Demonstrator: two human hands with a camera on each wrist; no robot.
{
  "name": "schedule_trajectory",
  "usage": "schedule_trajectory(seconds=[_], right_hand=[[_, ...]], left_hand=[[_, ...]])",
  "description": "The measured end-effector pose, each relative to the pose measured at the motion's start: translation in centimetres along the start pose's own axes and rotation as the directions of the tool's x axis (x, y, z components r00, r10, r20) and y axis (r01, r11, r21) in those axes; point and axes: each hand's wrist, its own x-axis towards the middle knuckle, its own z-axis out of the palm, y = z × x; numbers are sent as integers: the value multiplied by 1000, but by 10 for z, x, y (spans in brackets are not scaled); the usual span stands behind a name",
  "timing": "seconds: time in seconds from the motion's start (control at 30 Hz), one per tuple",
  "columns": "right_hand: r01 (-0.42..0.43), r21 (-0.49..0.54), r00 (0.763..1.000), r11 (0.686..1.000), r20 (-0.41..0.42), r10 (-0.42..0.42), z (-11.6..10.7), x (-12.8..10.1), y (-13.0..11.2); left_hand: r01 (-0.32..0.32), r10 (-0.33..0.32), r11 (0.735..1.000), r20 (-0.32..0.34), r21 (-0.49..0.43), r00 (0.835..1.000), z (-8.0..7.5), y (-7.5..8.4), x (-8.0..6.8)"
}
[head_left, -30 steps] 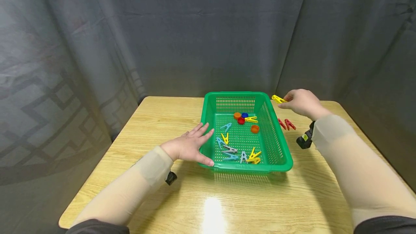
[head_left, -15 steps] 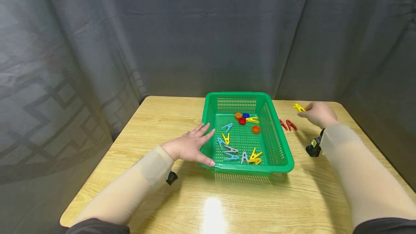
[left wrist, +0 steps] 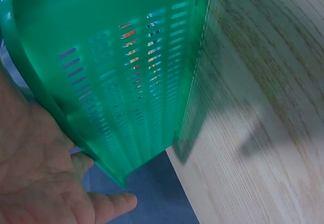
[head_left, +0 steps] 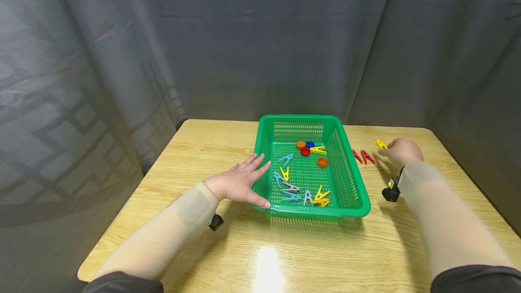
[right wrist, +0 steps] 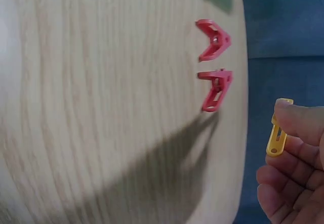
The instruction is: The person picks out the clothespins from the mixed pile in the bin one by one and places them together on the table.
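My right hand (head_left: 404,152) pinches a yellow clothespin (right wrist: 277,133) between thumb and fingers, above the table's right side. Beside it on the table lie two red clothespins (head_left: 368,157), seen also in the right wrist view. My left hand (head_left: 240,182) has its fingers spread and rests on the left rim of a green plastic basket (head_left: 321,211), thumb at the front corner. Inside the basket lie several clothespins: yellow (head_left: 318,150), light blue (head_left: 286,159) and grey (head_left: 290,187). Round caps lie there too: orange (head_left: 323,162), red (head_left: 305,151) and blue (head_left: 310,144).
The basket stands on a light wooden table (head_left: 195,148) with rounded corners. A grey curtain (head_left: 260,49) hangs behind the table and along both sides. In the left wrist view the basket's slotted wall (left wrist: 106,107) fills the upper left.
My right hand has moved right, away from the basket's rim, then lower toward the table, still holding the yellow clothespin. The left hand stays at the rim.
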Motion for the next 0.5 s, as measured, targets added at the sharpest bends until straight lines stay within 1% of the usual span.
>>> schedule_trajectory(seconds=[0.13,0.27,0.4,0.5], right_hand=[[-18,17,1000,1000,-17,18,8,4,3],[-40,15,999,999,-6,40,13,6,5],[-100,27,995,995,20,99,17,7,4],[-161,56,986,985,46,158,19,7,1]], left_hand=[[6,-6,1000,2,0,1000,0,0,1],[9,-9,1000,2,4,1000,1,0,2],[13,-13,1000,3,8,1000,2,0,2],[13,-13,1000,1,7,1000,2,-1,2]])
